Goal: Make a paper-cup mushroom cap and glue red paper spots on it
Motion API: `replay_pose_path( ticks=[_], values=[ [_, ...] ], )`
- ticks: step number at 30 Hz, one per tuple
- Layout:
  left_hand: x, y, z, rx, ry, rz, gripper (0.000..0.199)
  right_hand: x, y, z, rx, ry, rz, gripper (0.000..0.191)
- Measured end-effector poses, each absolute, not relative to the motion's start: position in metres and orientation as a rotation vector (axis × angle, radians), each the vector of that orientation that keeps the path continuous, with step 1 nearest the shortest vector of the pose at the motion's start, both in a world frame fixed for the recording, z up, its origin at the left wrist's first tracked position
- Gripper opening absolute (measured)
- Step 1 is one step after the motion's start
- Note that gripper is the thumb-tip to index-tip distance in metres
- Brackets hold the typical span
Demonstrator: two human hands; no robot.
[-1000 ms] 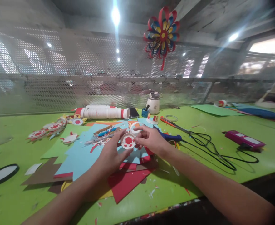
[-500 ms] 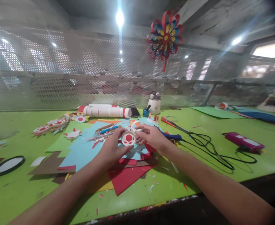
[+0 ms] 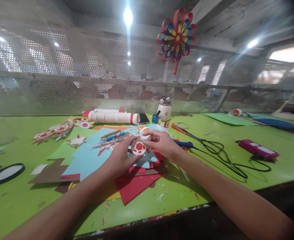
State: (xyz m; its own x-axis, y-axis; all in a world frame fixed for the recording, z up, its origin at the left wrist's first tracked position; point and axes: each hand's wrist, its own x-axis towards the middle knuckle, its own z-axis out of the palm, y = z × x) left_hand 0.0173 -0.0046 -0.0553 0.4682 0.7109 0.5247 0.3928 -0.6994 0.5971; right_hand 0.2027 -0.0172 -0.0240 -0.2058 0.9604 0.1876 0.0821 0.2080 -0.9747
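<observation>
My left hand [image 3: 123, 154] grips a small white round disc [image 3: 138, 147] with red patches, its face turned toward me. My right hand [image 3: 161, 144] is closed, with its fingertips at the disc's upper right edge; whether it pinches anything there is too small to tell. Behind the fingers stands a white and orange paper cup [image 3: 144, 132]. Below both hands lie light blue sheets [image 3: 90, 163] and a red sheet [image 3: 139, 186]. Pens and a blue marker [image 3: 116, 134] rest among paper scraps left of the disc.
Finished-looking red-and-white discs [image 3: 61, 128] lie at the left. Stacked white cups [image 3: 109, 117], a bottle [image 3: 165, 109] and a blue jar [image 3: 156, 118] stand behind. Right are a blue-handled tool [image 3: 184, 144], black cables [image 3: 222, 158] and a purple box [image 3: 258, 149].
The disc has tilted and shifted slightly right in my left hand. My right fingertips have moved onto its upper right edge. The view has shifted a little.
</observation>
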Motion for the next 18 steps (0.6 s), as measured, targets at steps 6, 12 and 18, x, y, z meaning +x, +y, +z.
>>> replay_pose_path(
  ticks=[6, 12, 18],
  values=[
    [0.0166, -0.0063, -0.0569, 2.446, 1.010, 1.056, 0.055, 0.2020, -0.0189, -0.0250, -1.020, -1.518, 1.191, 0.028],
    [0.0173, -0.0096, -0.0523, 2.505, 1.051, 1.008, 0.052, 0.1994, -0.0201, -0.0255, -1.028, -1.512, 1.203, 0.029],
    [0.0181, -0.0091, -0.0533, 2.497, 1.077, 0.980, 0.053, 0.1989, -0.0188, -0.0268, -1.048, -1.464, 1.217, 0.022]
  ],
)
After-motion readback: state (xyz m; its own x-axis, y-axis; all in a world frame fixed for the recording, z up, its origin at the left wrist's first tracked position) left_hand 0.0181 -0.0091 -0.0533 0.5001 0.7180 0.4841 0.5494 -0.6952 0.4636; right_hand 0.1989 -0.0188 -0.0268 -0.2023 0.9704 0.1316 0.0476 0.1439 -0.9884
